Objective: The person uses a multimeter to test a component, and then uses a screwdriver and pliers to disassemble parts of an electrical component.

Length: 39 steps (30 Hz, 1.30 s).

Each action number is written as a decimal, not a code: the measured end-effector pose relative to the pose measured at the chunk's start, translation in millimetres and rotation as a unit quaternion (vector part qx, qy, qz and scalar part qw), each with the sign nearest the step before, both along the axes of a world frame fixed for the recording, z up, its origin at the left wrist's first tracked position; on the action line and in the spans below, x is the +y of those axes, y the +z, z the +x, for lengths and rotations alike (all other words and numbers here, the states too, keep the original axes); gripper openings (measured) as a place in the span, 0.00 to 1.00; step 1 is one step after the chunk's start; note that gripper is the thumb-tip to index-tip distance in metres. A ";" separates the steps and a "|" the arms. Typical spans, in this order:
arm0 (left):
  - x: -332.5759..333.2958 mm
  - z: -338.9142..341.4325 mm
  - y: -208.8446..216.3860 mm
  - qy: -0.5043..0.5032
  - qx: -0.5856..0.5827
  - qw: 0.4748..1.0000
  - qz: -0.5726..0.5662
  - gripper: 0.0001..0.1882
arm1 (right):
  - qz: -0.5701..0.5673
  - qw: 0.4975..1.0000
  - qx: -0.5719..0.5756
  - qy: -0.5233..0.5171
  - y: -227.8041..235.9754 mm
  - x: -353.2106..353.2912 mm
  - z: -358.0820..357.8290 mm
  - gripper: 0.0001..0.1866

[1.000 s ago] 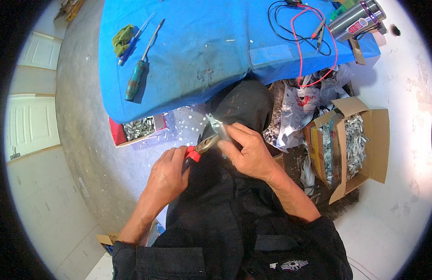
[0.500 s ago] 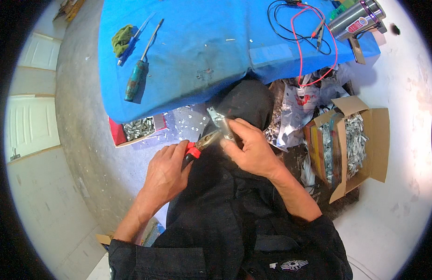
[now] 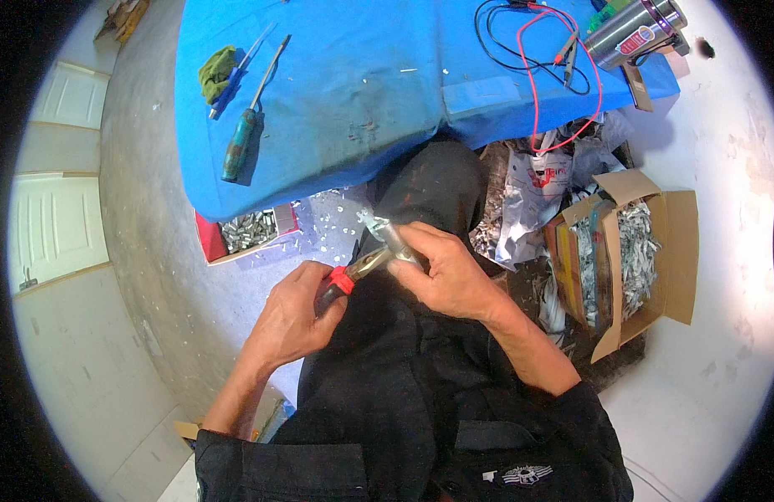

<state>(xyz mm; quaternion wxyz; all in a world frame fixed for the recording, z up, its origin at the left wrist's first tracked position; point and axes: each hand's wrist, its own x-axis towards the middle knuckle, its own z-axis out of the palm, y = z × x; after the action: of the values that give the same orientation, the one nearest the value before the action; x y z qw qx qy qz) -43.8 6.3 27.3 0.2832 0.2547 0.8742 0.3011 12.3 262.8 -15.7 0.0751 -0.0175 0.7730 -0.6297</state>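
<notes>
We sit at a table spread with a blue cloth (image 3: 362, 100), and the work looks to be midway through a long batch. The cardboard box (image 3: 676, 251) at our right stands open and crammed with silvery metal pieces (image 3: 634, 251), while the small red tray (image 3: 213, 243) under the table edge holds a shallower heap of grey bits, with more scattered on the floor beside it; which pile is finished and which is waiting we cannot tell. One piece is in hand now, and we judge much remains.

Over our dark trousers both forearms come up from below and meet above the knee. Our right hand (image 3: 450, 276) is closed around a small silvery metal piece (image 3: 385, 234), its tip poking out toward the table. Our left hand (image 3: 295, 318) is clenched on red-handled pliers (image 3: 358, 269), whose nose touches that piece just beside the right fingers
</notes>
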 end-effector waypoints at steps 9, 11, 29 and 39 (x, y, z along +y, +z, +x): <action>5.5 2.1 -12.0 0.003 0.059 0.998 -0.036 0.13 | 0.007 0.998 0.037 -0.044 -9.3 -7.1 -5.6 0.10; 5.9 0.6 -17.4 0.009 0.092 0.994 -0.062 0.13 | 0.015 0.998 0.019 -0.057 -8.5 -11.7 -7.4 0.10; -19.7 -39.6 -15.7 -0.033 0.399 0.893 -0.207 0.05 | 0.179 0.967 0.066 -0.169 -31.1 -86.9 -58.1 0.11; -40.9 -15.4 1.9 -0.037 0.337 0.925 -0.172 0.13 | -0.070 0.997 0.023 -0.018 -24.7 -45.5 -33.5 0.18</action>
<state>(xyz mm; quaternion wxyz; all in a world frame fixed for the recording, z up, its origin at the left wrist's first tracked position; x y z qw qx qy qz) -59.2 -34.6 29.2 0.0220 0.3209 0.9463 0.0314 -21.2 217.3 -40.4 0.0447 -0.0235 0.7287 -0.6829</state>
